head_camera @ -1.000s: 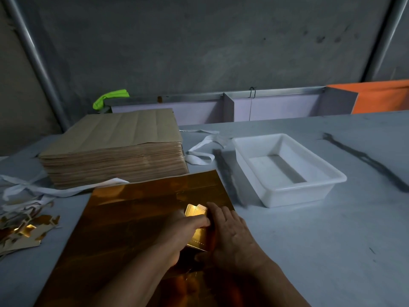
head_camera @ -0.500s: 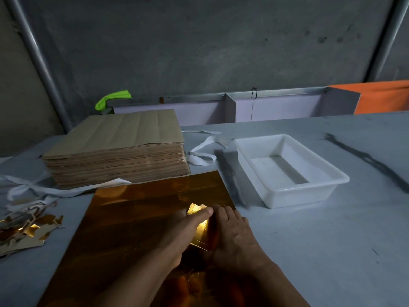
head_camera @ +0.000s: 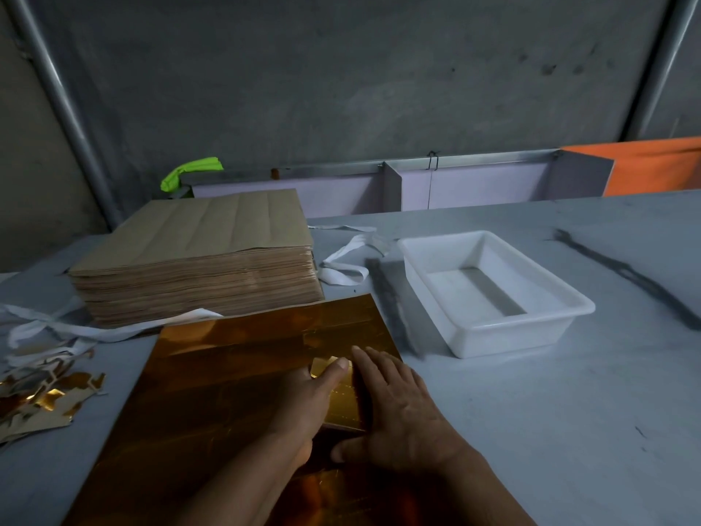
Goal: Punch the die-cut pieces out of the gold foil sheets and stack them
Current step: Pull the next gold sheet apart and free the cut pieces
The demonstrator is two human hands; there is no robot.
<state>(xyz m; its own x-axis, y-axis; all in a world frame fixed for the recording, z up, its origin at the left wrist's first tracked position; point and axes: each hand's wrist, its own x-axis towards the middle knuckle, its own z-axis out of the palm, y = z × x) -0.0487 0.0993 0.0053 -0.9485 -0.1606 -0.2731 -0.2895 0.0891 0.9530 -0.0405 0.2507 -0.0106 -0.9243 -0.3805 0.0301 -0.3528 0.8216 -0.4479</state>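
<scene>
A large gold foil sheet [head_camera: 235,373] lies flat on the grey table in front of me. On its right part sits a small bright gold die-cut piece [head_camera: 343,400], between my two hands. My left hand [head_camera: 303,408] holds the piece at its left edge, thumb laid across its top end; the fingers are hidden under the hand. My right hand [head_camera: 398,408] lies flat with straight fingers along the piece's right edge, its thumb at the near end.
A thick stack of brown-backed sheets [head_camera: 197,267] stands behind the foil sheet. An empty white plastic tray [head_camera: 569,309] sits to the right. Gold and white scraps [head_camera: 41,396] lie at the left, with white paper strips [head_camera: 341,267] behind.
My left thumb has slid forward over the top of the gold piece. My right hand has stayed flat beside it.
</scene>
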